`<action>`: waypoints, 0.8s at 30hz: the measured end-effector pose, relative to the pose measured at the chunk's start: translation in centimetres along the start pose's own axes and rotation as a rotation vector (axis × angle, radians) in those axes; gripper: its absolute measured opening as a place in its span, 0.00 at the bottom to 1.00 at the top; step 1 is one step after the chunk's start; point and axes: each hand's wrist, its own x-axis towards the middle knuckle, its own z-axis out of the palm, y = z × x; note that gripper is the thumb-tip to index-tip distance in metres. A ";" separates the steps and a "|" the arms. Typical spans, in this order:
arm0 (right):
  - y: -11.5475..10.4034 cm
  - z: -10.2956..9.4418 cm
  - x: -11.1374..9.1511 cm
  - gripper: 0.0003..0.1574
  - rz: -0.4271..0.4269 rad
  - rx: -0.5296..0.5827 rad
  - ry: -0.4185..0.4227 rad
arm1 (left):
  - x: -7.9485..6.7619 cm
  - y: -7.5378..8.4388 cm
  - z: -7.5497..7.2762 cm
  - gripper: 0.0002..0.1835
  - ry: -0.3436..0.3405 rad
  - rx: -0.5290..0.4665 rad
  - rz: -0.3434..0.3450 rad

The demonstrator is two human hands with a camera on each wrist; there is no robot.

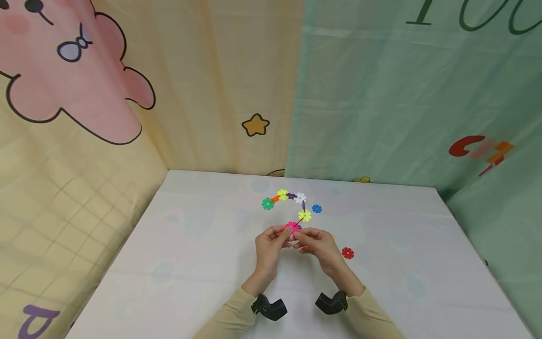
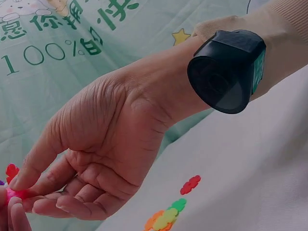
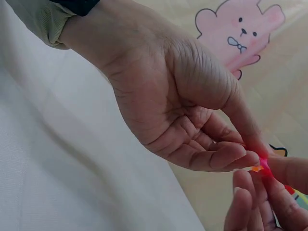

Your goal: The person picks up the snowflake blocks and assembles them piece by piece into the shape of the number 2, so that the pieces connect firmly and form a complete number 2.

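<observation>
A notched pink snowflake disc point(image 1: 292, 227) is pinched between thumb and fingers of my left hand point(image 1: 267, 247). From the other side my right hand point(image 1: 322, 248) pinches at the same disc, the fingertips of both hands meeting there. A bit of orange point(image 3: 257, 168) shows beside the pink in the right wrist view. Joined to the pink disc, a chain runs away over the table: an edge-on red disc point(image 1: 299, 221), a yellow disc point(image 1: 305, 215), purple, white point(image 1: 299, 197), purple, yellow, orange, then a green disc point(image 1: 267, 204) at its end. Fingers cover much of the pink disc.
A loose blue disc point(image 1: 316, 208) lies right of the chain on the white table point(image 1: 190, 263). A red disc point(image 1: 347, 253) is beside my right wrist, and an orange edge point(image 1: 332, 238) peeks out behind that hand. Printed curtains point(image 1: 220, 84) hang along the table's back and sides.
</observation>
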 end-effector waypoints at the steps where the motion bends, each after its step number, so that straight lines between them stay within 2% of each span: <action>1: 0.0 0.0 0.0 0.15 -0.001 0.011 0.009 | 0.0 0.0 0.0 0.13 -0.006 0.006 -0.002; 7: -0.2 -0.3 0.0 0.13 -0.035 0.092 0.059 | 0.6 -0.7 0.1 0.14 -0.073 0.043 0.031; 10: -0.4 -0.7 0.0 0.12 -0.052 0.111 0.074 | 1.3 -1.8 -0.1 0.14 -0.095 0.131 0.053; 13: -0.7 -1.1 -0.1 0.12 -0.067 0.111 0.082 | 1.8 -3.3 -0.2 0.10 -0.167 0.415 0.125; 16: -1.0 -1.3 -0.3 0.10 -0.096 0.104 0.082 | 2.0 -4.5 -0.1 0.08 -0.266 0.788 0.271; 18: -1.1 -1.4 -0.4 0.10 -0.115 0.098 0.082 | 2.0 -5.0 0.2 0.12 -0.318 0.977 0.353; 21: -1.4 -1.4 -0.6 0.09 -0.144 0.095 0.074 | 2.0 -5.3 0.8 0.17 -0.345 1.153 0.416; 24: -1.7 -1.4 -0.8 0.08 -0.169 0.098 0.061 | 2.1 -5.4 1.2 0.17 -0.352 1.222 0.412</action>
